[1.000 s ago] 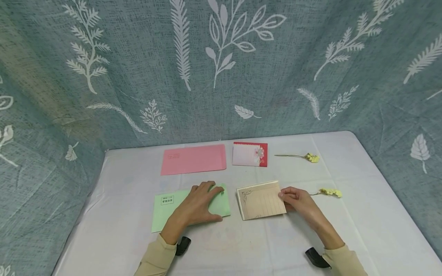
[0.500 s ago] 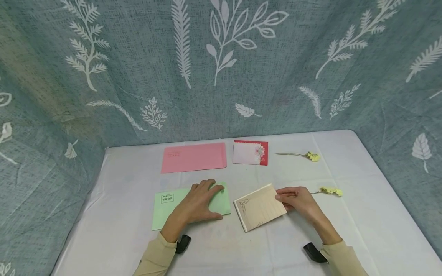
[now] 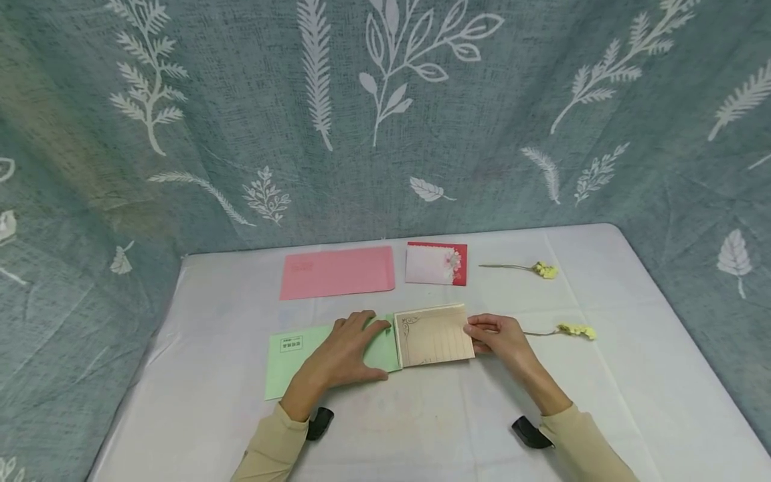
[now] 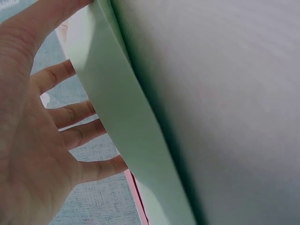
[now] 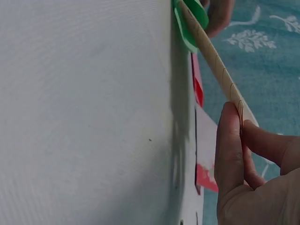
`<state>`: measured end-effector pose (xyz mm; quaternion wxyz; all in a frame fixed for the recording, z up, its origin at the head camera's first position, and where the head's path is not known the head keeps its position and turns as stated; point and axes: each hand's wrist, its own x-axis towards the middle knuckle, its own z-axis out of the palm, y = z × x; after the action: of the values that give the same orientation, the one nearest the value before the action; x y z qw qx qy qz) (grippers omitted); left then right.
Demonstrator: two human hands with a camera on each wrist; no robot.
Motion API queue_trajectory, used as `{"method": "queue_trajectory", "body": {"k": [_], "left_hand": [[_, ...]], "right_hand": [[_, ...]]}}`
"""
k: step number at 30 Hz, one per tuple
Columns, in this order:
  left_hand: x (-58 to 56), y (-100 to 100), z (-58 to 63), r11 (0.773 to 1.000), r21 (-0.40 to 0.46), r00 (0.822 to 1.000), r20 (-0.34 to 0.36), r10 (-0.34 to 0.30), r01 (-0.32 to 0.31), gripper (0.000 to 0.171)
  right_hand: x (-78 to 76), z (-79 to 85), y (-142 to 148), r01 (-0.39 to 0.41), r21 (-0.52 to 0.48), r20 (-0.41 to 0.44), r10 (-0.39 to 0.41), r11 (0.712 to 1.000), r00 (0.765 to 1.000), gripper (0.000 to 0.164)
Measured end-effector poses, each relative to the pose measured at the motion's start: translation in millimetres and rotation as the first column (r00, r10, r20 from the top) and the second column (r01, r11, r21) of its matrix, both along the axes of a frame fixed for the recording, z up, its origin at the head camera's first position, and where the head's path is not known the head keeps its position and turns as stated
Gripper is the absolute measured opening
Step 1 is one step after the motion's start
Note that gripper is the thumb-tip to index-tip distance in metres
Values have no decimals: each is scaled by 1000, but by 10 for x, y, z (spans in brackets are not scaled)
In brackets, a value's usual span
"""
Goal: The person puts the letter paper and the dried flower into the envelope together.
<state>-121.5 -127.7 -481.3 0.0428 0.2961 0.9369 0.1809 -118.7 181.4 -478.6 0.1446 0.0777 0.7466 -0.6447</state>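
Note:
My left hand (image 3: 346, 351) spans the green envelope (image 3: 295, 367), thumb at its near edge and fingertips along its far edge. In the right wrist view the mouth of this envelope (image 5: 187, 33) bows open. My right hand (image 3: 500, 338) pinches a beige lined card (image 3: 435, 335) by its right end, between thumb and fingers (image 5: 229, 140). The card's left end meets the envelope's mouth; in the right wrist view that end overlaps the opening. A scroll pattern marks the card's upper left corner. In the left wrist view the left palm (image 4: 33, 154) faces the camera, with fingertips against the envelope's edge.
Behind lie a pink envelope (image 3: 337, 273) and a red-and-white floral card (image 3: 435, 264). Two yellow flower sprigs lie at the right, one far back (image 3: 544, 270), one nearer (image 3: 575, 331) behind the right hand. The white-covered table (image 3: 421, 428) ends at a patterned curtain (image 3: 241, 134).
My right hand has carried the beige card left, tilting it and then straightening it, until its left end reached the green envelope's mouth. The left hand has stayed on the envelope.

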Motion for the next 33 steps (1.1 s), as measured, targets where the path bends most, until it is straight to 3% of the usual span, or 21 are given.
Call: {"method": "queue_trajectory", "body": {"k": [8, 33], "left_hand": [[3, 13, -8, 1000, 7, 1000, 14, 0, -1, 83], [23, 5, -17, 1000, 1, 999, -31, -16, 16, 84]], "right_hand": [[-13, -77, -57, -26, 16, 16, 26, 1000, 1000, 34], [-42, -137, -85, -81, 31, 18, 81, 996, 997, 28]]}}
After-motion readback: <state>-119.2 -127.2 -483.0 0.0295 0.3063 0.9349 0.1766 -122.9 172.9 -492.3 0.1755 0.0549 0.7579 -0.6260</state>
